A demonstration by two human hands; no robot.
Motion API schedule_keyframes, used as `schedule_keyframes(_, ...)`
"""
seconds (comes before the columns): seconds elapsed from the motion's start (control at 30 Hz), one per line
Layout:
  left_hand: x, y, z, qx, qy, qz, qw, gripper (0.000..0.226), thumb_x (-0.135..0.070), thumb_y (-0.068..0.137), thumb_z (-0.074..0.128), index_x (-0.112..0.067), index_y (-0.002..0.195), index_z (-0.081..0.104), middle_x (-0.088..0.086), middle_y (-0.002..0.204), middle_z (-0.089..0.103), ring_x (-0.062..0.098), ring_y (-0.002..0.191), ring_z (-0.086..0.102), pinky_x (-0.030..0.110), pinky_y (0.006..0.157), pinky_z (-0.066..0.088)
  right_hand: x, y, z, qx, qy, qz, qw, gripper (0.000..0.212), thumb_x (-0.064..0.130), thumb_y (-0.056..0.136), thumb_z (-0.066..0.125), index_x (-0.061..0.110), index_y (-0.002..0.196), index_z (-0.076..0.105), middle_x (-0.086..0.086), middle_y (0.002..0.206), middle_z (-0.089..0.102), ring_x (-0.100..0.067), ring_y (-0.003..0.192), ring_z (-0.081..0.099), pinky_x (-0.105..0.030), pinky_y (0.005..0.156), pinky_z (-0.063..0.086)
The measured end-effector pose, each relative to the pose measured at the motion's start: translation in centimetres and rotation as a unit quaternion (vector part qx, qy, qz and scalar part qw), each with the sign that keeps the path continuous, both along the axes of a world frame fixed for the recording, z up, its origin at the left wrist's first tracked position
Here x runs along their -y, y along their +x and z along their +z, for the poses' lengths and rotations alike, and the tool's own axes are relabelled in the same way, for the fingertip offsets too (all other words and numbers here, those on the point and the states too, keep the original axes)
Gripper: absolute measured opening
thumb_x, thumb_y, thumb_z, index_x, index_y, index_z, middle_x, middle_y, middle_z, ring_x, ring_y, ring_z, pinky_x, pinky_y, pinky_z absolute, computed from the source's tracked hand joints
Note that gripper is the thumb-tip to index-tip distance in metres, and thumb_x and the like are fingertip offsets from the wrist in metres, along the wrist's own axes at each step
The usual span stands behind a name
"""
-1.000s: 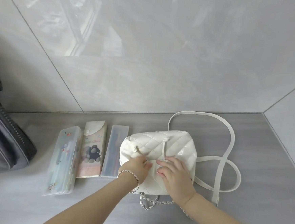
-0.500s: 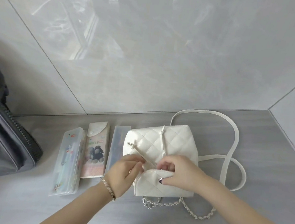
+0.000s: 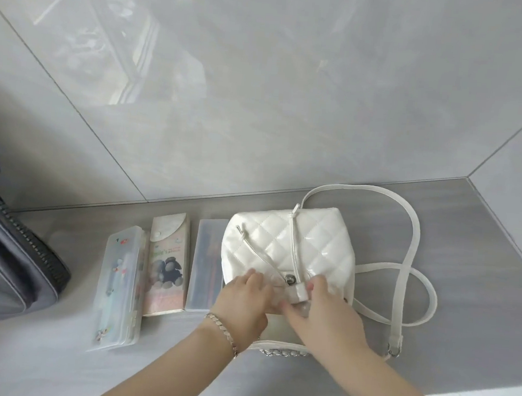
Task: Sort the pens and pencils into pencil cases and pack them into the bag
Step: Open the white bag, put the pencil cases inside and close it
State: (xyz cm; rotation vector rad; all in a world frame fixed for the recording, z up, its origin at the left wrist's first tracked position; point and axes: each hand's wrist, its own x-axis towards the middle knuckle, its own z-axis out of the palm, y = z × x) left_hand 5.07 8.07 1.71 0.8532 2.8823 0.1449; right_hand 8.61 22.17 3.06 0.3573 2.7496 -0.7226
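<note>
A white quilted bag (image 3: 290, 240) lies on the grey counter, its long strap (image 3: 412, 241) looped to the right. Both hands rest on its near end. My left hand (image 3: 242, 302) grips the flap's left edge. My right hand (image 3: 322, 312) holds the flap by its small tab, beside a metal clasp (image 3: 290, 280). Three pencil cases lie side by side left of the bag: a clear plastic one with cartoon stickers (image 3: 120, 286), a pink one with a sheep picture (image 3: 167, 265), and a frosted one (image 3: 206, 262) touching the bag. No loose pens or pencils show.
A dark grey zipped bag (image 3: 4, 265) sits at the far left of the counter. A glossy tiled wall (image 3: 262, 88) rises behind. The counter's front edge (image 3: 472, 389) drops off at the lower right. A silver chain (image 3: 285, 353) hangs at the white bag's near end.
Both hands have folded the bag's flap back toward me, baring the metal clasp. The camera has tilted, so the bag and cases sit lower in the picture.
</note>
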Motion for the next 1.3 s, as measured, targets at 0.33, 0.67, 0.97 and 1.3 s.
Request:
schedule_keyframes(0.33,0.0,0.1,0.8,-0.029,0.002,-0.02,0.999,0.034,-0.024,0.017,0.075,-0.021,0.043,0.054,-0.006,0.041,0.048,0.01,0.028,0.043,0.014,0.04,0.006,0.2,-2.5,0.2,-0.143,0.137,0.072,0.978,0.049,0.054,0.061,0.076,0.009,0.072,0.057,-0.004,0.069,0.059,-0.023,0.069,0.063,-0.027,0.046,0.04)
schedule_keyframes(0.67,0.3,0.2,-0.4,-0.121,0.03,-0.055,0.991,0.007,-0.021,0.048,0.053,-0.022,0.046,0.059,-0.007,0.041,0.047,0.011,0.028,0.04,0.014,0.043,0.016,0.9,-2.0,2.3,-0.196,-0.176,0.078,0.961,0.038,0.027,0.084,0.061,0.027,0.065,0.028,0.004,0.066,0.046,-0.018,0.066,0.047,-0.03,0.06,0.036)
schedule_keyframes(0.97,1.8,0.1,-1.3,-0.105,0.082,-0.024,0.991,0.015,-0.027,0.053,0.043,-0.023,0.051,0.058,-0.008,0.052,0.053,0.013,0.043,0.05,0.014,0.037,0.035,0.0,-8.7,6.1,-0.166,-0.202,-0.006,0.965,0.034,0.031,0.084,0.063,0.015,0.102,0.04,0.009,0.094,0.057,-0.018,0.092,0.057,-0.03,0.079,0.041)
schedule_keyframes(1.3,1.6,-1.6,-0.5,-0.254,0.193,0.06,0.946,0.04,-0.049,0.095,0.024,-0.02,0.074,0.041,-0.002,0.06,0.054,0.012,0.065,0.035,0.019,0.033,0.03,0.6,-0.1,0.8,-0.251,-0.05,0.34,0.905,0.014,0.015,0.073,0.053,0.018,0.08,0.065,0.002,0.081,0.06,-0.014,0.065,0.056,-0.023,0.054,0.045)
